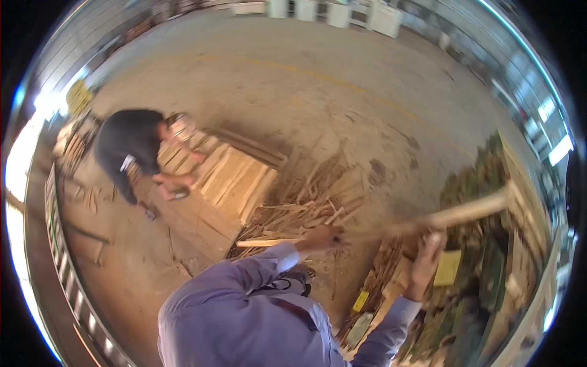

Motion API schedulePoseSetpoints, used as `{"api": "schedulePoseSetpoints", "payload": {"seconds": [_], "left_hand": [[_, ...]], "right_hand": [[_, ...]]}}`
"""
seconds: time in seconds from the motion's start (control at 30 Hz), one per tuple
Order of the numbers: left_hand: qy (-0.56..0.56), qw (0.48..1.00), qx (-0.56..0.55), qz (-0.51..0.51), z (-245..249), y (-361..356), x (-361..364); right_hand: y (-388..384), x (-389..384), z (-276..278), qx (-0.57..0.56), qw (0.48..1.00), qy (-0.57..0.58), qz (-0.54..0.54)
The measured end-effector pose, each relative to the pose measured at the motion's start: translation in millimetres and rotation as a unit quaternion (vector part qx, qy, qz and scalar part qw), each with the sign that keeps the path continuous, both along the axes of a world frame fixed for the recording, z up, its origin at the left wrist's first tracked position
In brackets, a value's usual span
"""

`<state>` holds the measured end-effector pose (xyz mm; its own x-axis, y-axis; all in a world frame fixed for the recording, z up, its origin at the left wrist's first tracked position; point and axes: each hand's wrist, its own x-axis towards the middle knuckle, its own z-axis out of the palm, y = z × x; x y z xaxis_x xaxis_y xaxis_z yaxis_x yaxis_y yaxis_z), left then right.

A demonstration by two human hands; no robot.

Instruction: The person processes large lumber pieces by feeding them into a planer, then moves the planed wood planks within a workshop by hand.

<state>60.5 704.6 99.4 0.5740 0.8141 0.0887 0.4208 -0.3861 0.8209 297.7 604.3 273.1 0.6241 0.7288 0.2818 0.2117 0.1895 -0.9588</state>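
A long wooden plank (468,210), blurred by motion, stretches across the front of my body toward the stacked timber on the right. My left hand (322,239) is closed around its nearer part. Farther along, my right hand (426,255) grips the plank from the near side, with its fingers at the lower edge. A pale wood strip (266,243) shows just beyond my left hand, over a heap of thin wood offcuts (315,199). The plank's far end overlaps the timber stack (474,269) in this view.
A person in dark clothes (131,144) bends over a stack of boards (235,177) at the left, with hands on it. A yellow tag (447,268) lies on the right-hand timber. Along the left side runs a metal rail (64,269). White cabinets (338,15) stand far back.
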Motion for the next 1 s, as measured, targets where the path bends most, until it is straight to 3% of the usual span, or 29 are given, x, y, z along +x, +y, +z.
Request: {"api": "schedulePoseSetpoints", "payload": {"seconds": [0.07, 0.1, 0.17, 0.2, 0.27, 0.3, 0.4, 0.43, 0.5, 0.53, 0.6, 0.63, 0.67, 0.7, 0.73, 0.8, 0.83, 0.87, 0.93, 1.0], "left_hand": [[0.052, 0.998, 0.040, 0.020, -41.6, 10.4, -13.1], [0.060, 0.995, 0.073, -0.001, -63.6, 20.5, -21.1], [0.082, 0.995, -0.034, 0.046, -60.0, 28.2, -32.8], [-0.012, 0.991, -0.124, 0.039, -74.2, 40.8, -37.3], [0.025, 0.994, -0.089, 0.057, -119.7, 75.1, -47.5], [0.054, 0.994, -0.064, 0.065, -147.5, 92.7, -54.6], [0.130, 0.988, 0.046, 0.073, -247.1, 153.2, -78.5], [0.177, 0.982, -0.012, 0.069, -232.5, 152.5, -73.8], [0.255, 0.963, -0.090, 0.006, -167.8, 124.0, -42.6], [0.293, 0.948, -0.120, -0.042, -125.5, 99.6, -23.8], [0.397, 0.886, -0.126, -0.205, -138.5, 86.9, 12.1], [0.336, 0.899, -0.125, -0.252, -127.2, 69.3, 29.4], [0.272, 0.905, -0.125, -0.301, -117.2, 46.5, 49.3], [0.211, 0.919, -0.113, -0.314, -115.4, 25.7, 71.1], [0.147, 0.928, -0.104, -0.326, -115.5, 6.7, 90.4], [0.127, 0.905, -0.107, -0.392, -116.5, -22.9, 129.4], [0.112, 0.888, -0.118, -0.429, -105.9, -39.9, 146.7], [0.098, 0.870, -0.129, -0.466, -84.6, -58.0, 162.0], [0.080, 0.834, -0.137, -0.528, -54.8, -90.9, 188.1], [0.078, 0.799, -0.129, -0.583, -36.5, -117.6, 210.0]], "right_hand": [[-25.4, 16.3, -37.5, -0.111, 0.988, -0.096, 0.055], [-40.8, 14.1, -57.3, -0.082, 0.990, -0.044, 0.105], [-67.4, 2.3, -96.7, 0.017, 0.977, 0.103, 0.188], [-80.2, -3.0, -122.3, 0.088, 0.951, 0.194, 0.223], [-123.6, 6.2, -195.0, 0.048, 0.935, 0.304, 0.176], [-153.3, 5.4, -222.3, -0.042, 0.944, 0.303, 0.121], [-245.8, -6.4, -235.8, -0.071, 0.917, 0.380, -0.097], [-280.6, -9.7, -231.1, -0.098, 0.902, 0.382, -0.174], [-348.8, -22.3, -205.1, 0.020, 0.866, 0.400, -0.298], [-385.5, -26.0, -194.8, 0.002, 0.845, 0.387, -0.368], [-452.4, -51.1, -175.0, 0.145, 0.769, 0.379, -0.494], [-485.8, -63.3, -165.2, 0.211, 0.728, 0.356, -0.547], [-539.9, -71.8, -174.6, 0.327, 0.729, 0.313, -0.513], [-598.0, -96.3, -173.6, 0.401, 0.778, 0.263, -0.405], [-623.5, -113.5, -142.9, 0.392, 0.749, 0.207, -0.492], [-659.3, -145.3, -62.4, 0.311, 0.671, 0.101, -0.665], [-663.5, -154.8, -19.9, 0.277, 0.655, 0.056, -0.701], [-665.3, -158.5, 32.9, 0.270, 0.675, 0.060, -0.684], [-615.4, -154.0, 103.3, 0.012, 0.587, -0.128, -0.799], [-612.1, -145.8, 135.5, -0.237, 0.559, -0.247, -0.755]]}}
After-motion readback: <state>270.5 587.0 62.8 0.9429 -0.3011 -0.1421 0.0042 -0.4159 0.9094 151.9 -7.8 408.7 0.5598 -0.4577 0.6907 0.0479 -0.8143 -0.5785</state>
